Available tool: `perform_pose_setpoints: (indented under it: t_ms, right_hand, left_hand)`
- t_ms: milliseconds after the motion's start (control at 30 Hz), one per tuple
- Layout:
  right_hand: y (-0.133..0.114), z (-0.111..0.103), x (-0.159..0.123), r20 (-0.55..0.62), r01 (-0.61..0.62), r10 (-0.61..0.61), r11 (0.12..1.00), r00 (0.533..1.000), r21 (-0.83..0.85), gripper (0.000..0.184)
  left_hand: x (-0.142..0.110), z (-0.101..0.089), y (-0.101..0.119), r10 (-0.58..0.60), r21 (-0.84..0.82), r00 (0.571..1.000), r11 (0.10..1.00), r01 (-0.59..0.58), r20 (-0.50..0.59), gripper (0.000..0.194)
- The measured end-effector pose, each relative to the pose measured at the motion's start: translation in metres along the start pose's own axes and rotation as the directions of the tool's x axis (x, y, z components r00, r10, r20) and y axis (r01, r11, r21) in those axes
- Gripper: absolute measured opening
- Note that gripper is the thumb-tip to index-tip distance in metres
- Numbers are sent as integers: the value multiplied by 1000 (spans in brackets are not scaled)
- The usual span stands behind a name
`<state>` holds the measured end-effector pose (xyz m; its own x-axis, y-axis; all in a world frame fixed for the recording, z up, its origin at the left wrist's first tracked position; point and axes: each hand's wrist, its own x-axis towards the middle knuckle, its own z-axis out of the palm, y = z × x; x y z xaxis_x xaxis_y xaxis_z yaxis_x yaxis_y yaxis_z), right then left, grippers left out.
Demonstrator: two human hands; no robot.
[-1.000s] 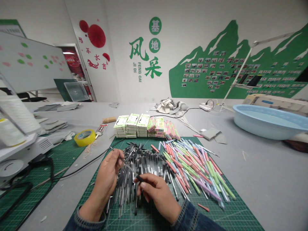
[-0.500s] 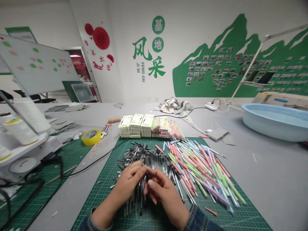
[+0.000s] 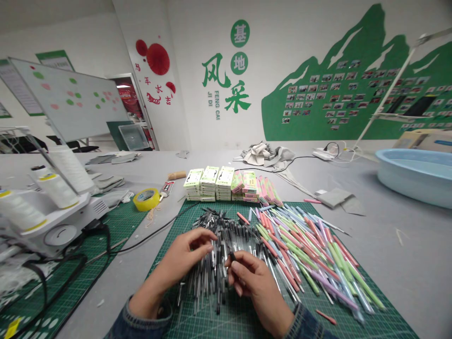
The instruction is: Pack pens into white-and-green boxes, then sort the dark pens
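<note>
My left hand point(image 3: 183, 256) is curled over a heap of black-and-clear pens point(image 3: 219, 249) on a green cutting mat point(image 3: 247, 315), its fingertips pinched at the top of the heap. My right hand point(image 3: 249, 278) is closed in a pinch on the black end of one pen point(image 3: 231, 256) from that heap. The two hands sit close together, a few centimetres apart. To the right lies a spread of pastel pen barrels point(image 3: 310, 249) in pink, green, purple and blue.
Stacked small boxes point(image 3: 226, 183) stand behind the mat. A yellow tape roll point(image 3: 146, 199) and a white machine with thread spools point(image 3: 45, 207) are at left, with a black cable point(image 3: 151, 233). A light blue basin point(image 3: 416, 174) sits far right.
The thin refill held stretched between both hands a second ago is gone from view. Both hands have come together over the black pen heap. The view has shifted left and up.
</note>
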<state>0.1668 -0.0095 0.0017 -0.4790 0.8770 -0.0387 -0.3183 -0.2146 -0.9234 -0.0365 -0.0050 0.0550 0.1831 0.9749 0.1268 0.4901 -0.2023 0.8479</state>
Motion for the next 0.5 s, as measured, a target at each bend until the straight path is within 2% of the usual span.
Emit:
perform_pose_setpoints:
  t_ms: [100,200,333,500]
  right_hand:
    - [-1,1,0,-12,1,0,1000,1000,14,28]
    - [0,1,-1,-11,-1,1,1000,1000,24,30]
    - [2,0,0,-14,5,-4,1000,1000,22,28]
    - [3,0,1,-19,-3,3,1000,1000,12,29]
  left_hand:
    - [0,-36,-29,-51,273,990,958,85,-129,9]
    - [-2,-57,-52,-114,430,988,891,146,-100,9]
    - [-1,-52,-62,-148,567,989,813,132,-18,19]
    - [3,-36,-67,-218,629,976,757,180,-16,18]
